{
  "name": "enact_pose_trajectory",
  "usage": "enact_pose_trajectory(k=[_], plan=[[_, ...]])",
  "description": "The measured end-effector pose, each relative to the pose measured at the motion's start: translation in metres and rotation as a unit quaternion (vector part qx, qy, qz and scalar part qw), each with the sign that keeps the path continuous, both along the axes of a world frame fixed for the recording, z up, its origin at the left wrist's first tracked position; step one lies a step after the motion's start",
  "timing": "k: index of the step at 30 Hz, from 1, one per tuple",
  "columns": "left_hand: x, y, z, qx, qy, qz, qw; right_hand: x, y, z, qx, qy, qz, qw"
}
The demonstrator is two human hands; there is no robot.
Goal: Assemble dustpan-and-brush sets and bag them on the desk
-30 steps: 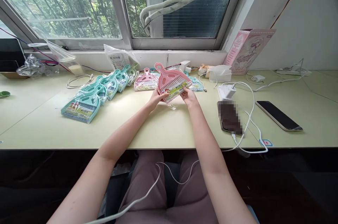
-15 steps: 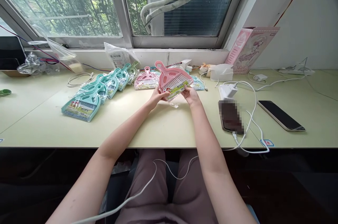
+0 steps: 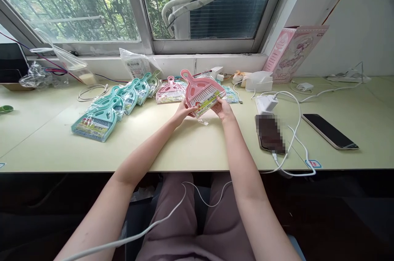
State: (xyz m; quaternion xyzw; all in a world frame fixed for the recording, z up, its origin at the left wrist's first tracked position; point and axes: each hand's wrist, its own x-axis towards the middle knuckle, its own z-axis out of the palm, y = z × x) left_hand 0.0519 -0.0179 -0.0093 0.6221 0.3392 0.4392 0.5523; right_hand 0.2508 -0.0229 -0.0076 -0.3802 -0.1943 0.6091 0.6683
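Note:
Between my hands, tilted above the table, is a pink dustpan and brush set (image 3: 203, 90) in clear wrapping with a printed label. My left hand (image 3: 184, 113) grips its lower left corner, thumb on the front. My right hand (image 3: 223, 109) is closed on its lower right edge, fingers partly behind it. Just behind lies another pink dustpan set (image 3: 171, 90), flat on the table. A teal set (image 3: 230, 94) peeks out to the right, largely covered by the held one. Several wrapped teal dustpan sets (image 3: 97, 119) overlap in a row at the left.
On the right are a charging phone (image 3: 271, 136), a second phone (image 3: 330, 131), a white charger (image 3: 265, 103) and loose cables. A pink box (image 3: 292, 53) stands by the wall. Plastic bags (image 3: 138, 64) lie along the window sill. A white cable (image 3: 154, 225) crosses my lap.
The view has shifted very slightly. Both hands keep the pink dustpan set in nearly the same place and tilt.

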Motion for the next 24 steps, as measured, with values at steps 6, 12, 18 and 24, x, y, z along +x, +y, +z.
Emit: enact_pose_trajectory(k=[6, 12, 18, 24], plan=[[0.0, 0.001, -0.001, 0.008, -0.005, -0.007, 1.0, -0.002, -0.001, 0.001, -0.014, 0.005, -0.01, 1.0], [0.0, 0.003, -0.003, 0.002, -0.017, 0.003, 1.0, -0.007, -0.001, 0.002, -0.015, 0.016, -0.017, 1.0], [0.0, 0.003, 0.0, -0.004, -0.011, 0.015, 1.0, -0.01, -0.002, 0.002, -0.028, 0.018, -0.025, 0.999], [-0.001, 0.002, 0.001, 0.001, -0.015, 0.012, 1.0, -0.011, -0.003, 0.003, -0.022, 0.021, -0.026, 0.999]])
